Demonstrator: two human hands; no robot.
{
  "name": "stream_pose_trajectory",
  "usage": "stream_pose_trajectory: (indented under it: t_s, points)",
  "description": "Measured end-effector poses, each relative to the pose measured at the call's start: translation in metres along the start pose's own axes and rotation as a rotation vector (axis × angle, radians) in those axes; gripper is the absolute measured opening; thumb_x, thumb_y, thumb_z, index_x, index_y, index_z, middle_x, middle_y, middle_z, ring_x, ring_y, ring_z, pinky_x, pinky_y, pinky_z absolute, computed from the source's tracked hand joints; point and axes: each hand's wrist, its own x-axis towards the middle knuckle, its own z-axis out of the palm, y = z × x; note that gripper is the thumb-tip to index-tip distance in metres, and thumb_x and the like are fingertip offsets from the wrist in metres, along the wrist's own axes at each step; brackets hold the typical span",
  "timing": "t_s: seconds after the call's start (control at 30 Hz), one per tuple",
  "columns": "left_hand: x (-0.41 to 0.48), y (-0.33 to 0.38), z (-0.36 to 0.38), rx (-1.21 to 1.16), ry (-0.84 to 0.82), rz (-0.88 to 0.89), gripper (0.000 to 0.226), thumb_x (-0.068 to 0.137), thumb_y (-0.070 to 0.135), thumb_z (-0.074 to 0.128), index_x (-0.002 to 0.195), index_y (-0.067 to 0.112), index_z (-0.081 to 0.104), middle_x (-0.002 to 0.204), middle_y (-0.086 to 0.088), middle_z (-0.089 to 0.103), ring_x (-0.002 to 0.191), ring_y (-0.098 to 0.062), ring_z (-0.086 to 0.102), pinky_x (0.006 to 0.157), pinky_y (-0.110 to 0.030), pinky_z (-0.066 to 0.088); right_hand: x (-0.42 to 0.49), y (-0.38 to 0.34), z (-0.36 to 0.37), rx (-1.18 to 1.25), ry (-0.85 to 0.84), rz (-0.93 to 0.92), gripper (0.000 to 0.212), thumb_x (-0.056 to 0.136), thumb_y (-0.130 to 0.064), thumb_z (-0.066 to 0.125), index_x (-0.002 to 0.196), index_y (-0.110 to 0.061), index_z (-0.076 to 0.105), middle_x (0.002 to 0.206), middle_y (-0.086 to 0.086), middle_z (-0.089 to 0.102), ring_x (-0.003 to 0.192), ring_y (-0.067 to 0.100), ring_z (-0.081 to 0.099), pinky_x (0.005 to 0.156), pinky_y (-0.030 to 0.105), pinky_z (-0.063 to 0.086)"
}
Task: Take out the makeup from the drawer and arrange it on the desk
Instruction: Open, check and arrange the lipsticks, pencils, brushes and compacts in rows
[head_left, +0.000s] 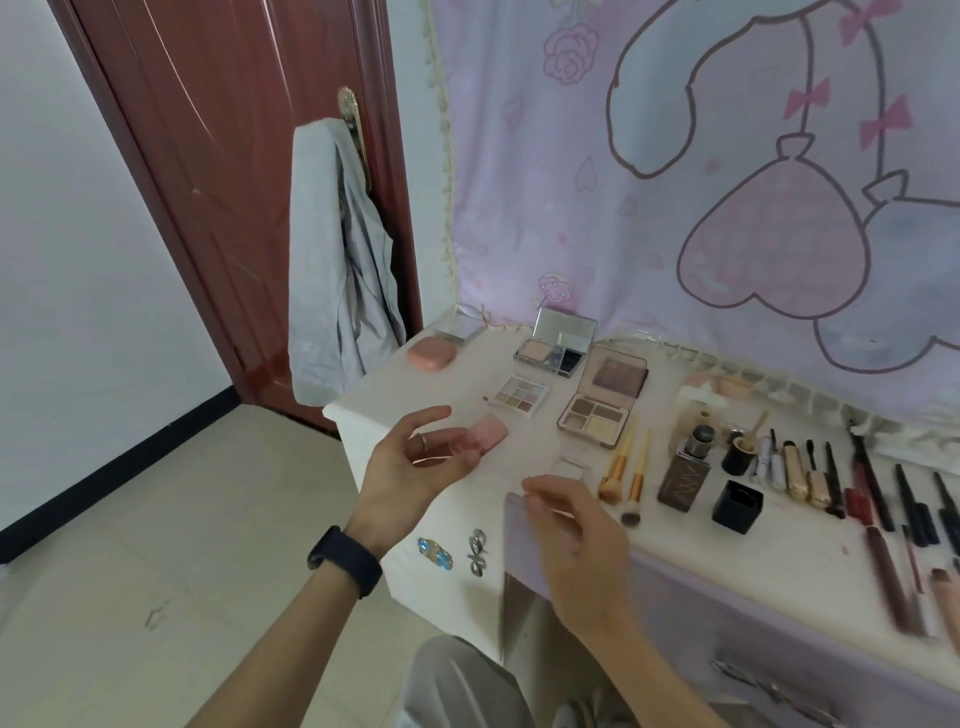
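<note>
Your left hand (415, 462) is spread, palm up, with a pink compact (480, 435) at its fingertips; whether you grip it or it lies on the bench (457, 384) is unclear. Your right hand (576, 540) is blurred over the lilac drawer front (519, 540); grasp cannot be told. Makeup already laid out runs from 12 to 3 o'clock: eyeshadow palette (521, 397), brushes (626, 470), foundation bottle (684, 475). Set the compact flat at 11 o'clock, beside the palette, not overlapping.

Palettes (595, 418) at desk (467, 384) rear left, brushes (626, 470) beside them, pencils (893, 499) far right
</note>
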Motion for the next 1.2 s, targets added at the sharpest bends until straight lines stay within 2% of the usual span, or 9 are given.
stream_pose_trajectory:
  t_s: [0.07, 0.17, 0.3, 0.4, 0.57, 0.67, 1.03, 1.1, 1.2]
  points:
    - [-0.012, 0.006, 0.016, 0.025, -0.065, 0.035, 0.053, 0.077, 0.012, 0.085, 0.121, 0.029, 0.061, 0.106, 0.005, 0.075, 0.098, -0.018, 0.071, 0.096, -0.036, 0.054, -0.006, -0.012, -0.02, 0.244, 0.055, 0.181, 0.02, 0.094, -0.034, 0.063, 0.103, -0.018, 0.07, 0.099, -0.007, 0.074, 0.088, 0.016, 0.07, 0.081, 0.033, 0.056]
    - [-0.027, 0.015, 0.048, 0.097, -0.189, 0.102, 0.056, 0.075, 0.013, 0.086, 0.121, 0.032, 0.06, 0.107, 0.008, 0.074, 0.102, -0.013, 0.068, 0.094, -0.035, 0.054, -0.009, -0.016, -0.05, 0.395, 0.105, 0.362, 0.038, 0.087, -0.042, 0.058, 0.11, -0.014, 0.067, 0.099, 0.002, 0.076, 0.083, 0.026, 0.072, 0.072, 0.034, 0.056]
    - [-0.045, 0.023, 0.088, 0.239, -0.313, 0.245, 0.062, 0.074, 0.017, 0.086, 0.126, 0.031, 0.057, 0.106, 0.015, 0.073, 0.104, -0.006, 0.065, 0.088, -0.023, 0.054, -0.014, -0.009, -0.081, 0.432, 0.194, 0.489, 0.026, 0.093, -0.03, 0.065, 0.112, -0.014, 0.069, 0.092, 0.007, 0.077, 0.078, 0.025, 0.073, 0.07, 0.033, 0.055]
    - [-0.054, 0.023, 0.11, 0.312, -0.337, 0.335, 0.06, 0.076, 0.024, 0.085, 0.128, 0.032, 0.057, 0.108, 0.018, 0.071, 0.106, -0.003, 0.062, 0.09, -0.022, 0.051, -0.02, -0.002, -0.104, 0.524, 0.235, 0.564, 0.018, 0.094, -0.015, 0.065, 0.109, -0.007, 0.073, 0.088, 0.012, 0.076, 0.072, 0.02, 0.07, 0.064, 0.027, 0.056]
    - [-0.067, 0.015, 0.134, 0.259, -0.317, 0.313, 0.057, 0.073, 0.052, 0.079, 0.127, 0.041, 0.061, 0.115, 0.018, 0.067, 0.111, -0.004, 0.061, 0.097, -0.03, 0.05, -0.031, 0.0, -0.125, 0.953, 0.21, 0.766, 0.021, 0.088, -0.007, 0.067, 0.104, 0.005, 0.072, 0.08, 0.015, 0.071, 0.056, 0.013, 0.065, 0.051, 0.019, 0.057]
    - [-0.075, 0.015, 0.144, 0.211, -0.309, 0.344, 0.056, 0.071, 0.056, 0.077, 0.124, 0.045, 0.062, 0.114, 0.019, 0.068, 0.111, -0.003, 0.062, 0.098, -0.026, 0.05, -0.038, 0.002, -0.128, 1.085, 0.135, 0.856, 0.027, 0.085, -0.01, 0.068, 0.107, 0.006, 0.071, 0.077, 0.012, 0.07, 0.055, 0.011, 0.064, 0.05, 0.018, 0.056]
    - [-0.078, 0.014, 0.142, 0.25, -0.336, 0.449, 0.056, 0.074, 0.05, 0.078, 0.125, 0.051, 0.055, 0.113, 0.018, 0.068, 0.112, -0.001, 0.062, 0.096, -0.015, 0.046, -0.043, 0.009, -0.124, 1.112, 0.065, 0.88, 0.026, 0.078, -0.011, 0.068, 0.098, 0.005, 0.071, 0.073, 0.012, 0.068, 0.054, 0.013, 0.065, 0.049, 0.019, 0.056]
    - [-0.077, 0.011, 0.14, 0.315, -0.343, 0.463, 0.057, 0.076, 0.042, 0.081, 0.125, 0.05, 0.054, 0.114, 0.022, 0.064, 0.112, 0.003, 0.06, 0.096, -0.009, 0.042, -0.043, 0.011, -0.123, 1.016, 0.033, 0.837, 0.031, 0.078, -0.013, 0.067, 0.102, 0.006, 0.071, 0.082, 0.017, 0.072, 0.063, 0.019, 0.07, 0.054, 0.023, 0.059]
    - [-0.076, 0.008, 0.135, 0.424, -0.39, 0.486, 0.059, 0.079, 0.032, 0.082, 0.128, 0.046, 0.052, 0.118, 0.028, 0.055, 0.116, 0.014, 0.05, 0.095, -0.001, 0.033, -0.039, 0.01, -0.123, 0.749, -0.013, 0.721, 0.041, 0.078, -0.023, 0.068, 0.111, 0.001, 0.069, 0.103, 0.02, 0.075, 0.088, 0.029, 0.073, 0.074, 0.032, 0.063]
